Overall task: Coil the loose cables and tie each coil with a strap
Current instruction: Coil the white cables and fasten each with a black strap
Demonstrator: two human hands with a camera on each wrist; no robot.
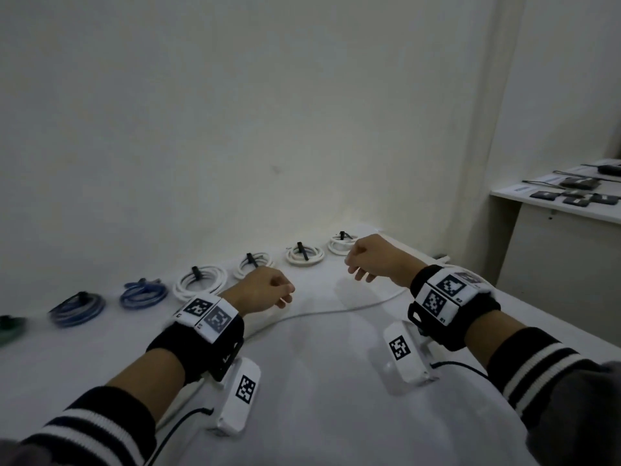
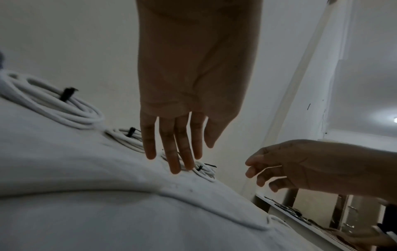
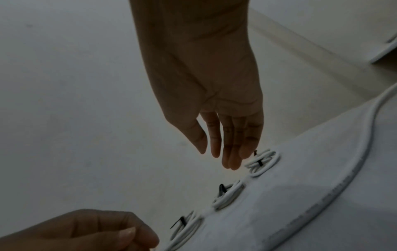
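From the head view, both my hands hang above the white table [image 1: 319, 381] holding nothing: my left hand [image 1: 260, 290] is loosely drooped with the fingers pointing down, and my right hand [image 1: 373, 257] hangs the same way further right and nearer the wall. Along the wall edge runs a row of coiled cables, each cinched by a dark strap: two blue coils [image 1: 77, 309] at the left, then four white coils [image 1: 200, 280] towards the right, the last of them [image 1: 341, 243] just beyond my right hand. A dark green bundle [image 1: 10, 327] sits blurred at the far left edge. One loose white cable [image 1: 336, 311] lies uncoiled on the table, curving between my two wrists. To the right stands a side desk [image 1: 554, 210] carrying small dark items. In the left wrist view, my left hand [image 2: 189, 84] is relaxed, fingers [image 2: 171, 152] straight and slightly spread, empty, above the tied white coils [image 2: 53, 105]; my right hand [image 2: 300, 163] shows at the right, fingers loosely curled around nothing. In the right wrist view, my right hand [image 3: 206, 84] hangs with its fingers [image 3: 232, 152] straight and close together, empty, just above the end white coil [image 3: 262, 161]; two more tied coils follow below it, and the loose cable [image 3: 354, 166] arcs along the table on the right. My left hand [image 3: 86, 231] sits curled at the bottom left.
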